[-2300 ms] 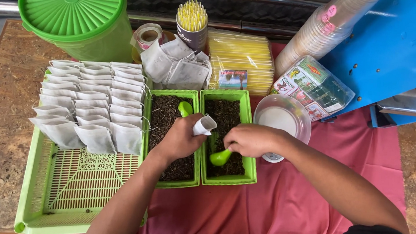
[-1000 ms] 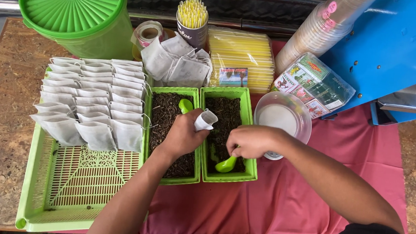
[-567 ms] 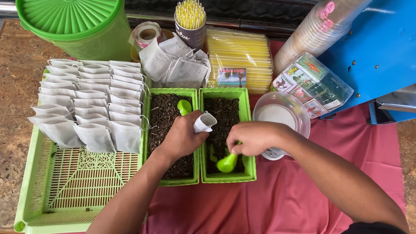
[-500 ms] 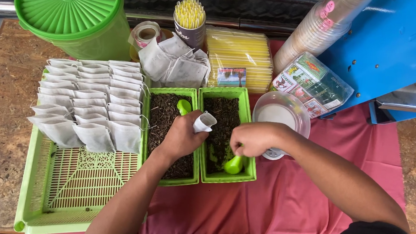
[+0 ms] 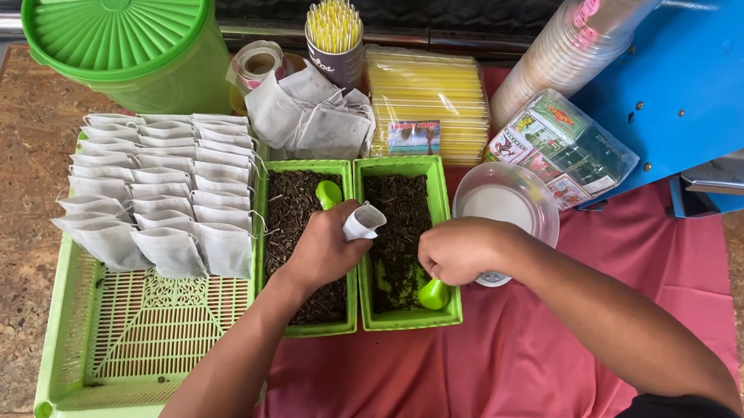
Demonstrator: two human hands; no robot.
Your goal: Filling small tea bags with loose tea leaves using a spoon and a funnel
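Note:
My left hand (image 5: pixel 325 248) grips a small white paper sachet (image 5: pixel 362 221), mouth up, over the divide between two green trays of dark loose leaves. My right hand (image 5: pixel 460 250) holds a green plastic scoop (image 5: pixel 433 293) dipped into the right tray (image 5: pixel 406 316), near its front corner. A second green scoop (image 5: pixel 328 193) lies in the left tray (image 5: pixel 324 325). Filled white sachets (image 5: pixel 161 192) lie in rows on a green slotted basket (image 5: pixel 144 350) to the left.
A big green lidded tub (image 5: pixel 125 26) stands back left. Behind the trays are empty sachets (image 5: pixel 308 120), a cup of yellow straws (image 5: pixel 334 33), a yellow packet stack (image 5: pixel 429 98), stacked clear cups (image 5: pixel 561 60), a white bowl (image 5: pixel 505 206) and a blue machine (image 5: pixel 710 76).
My right hand has pushed the green scoop down and toward the front of the right tray. My left hand still holds the sachet in the same spot.

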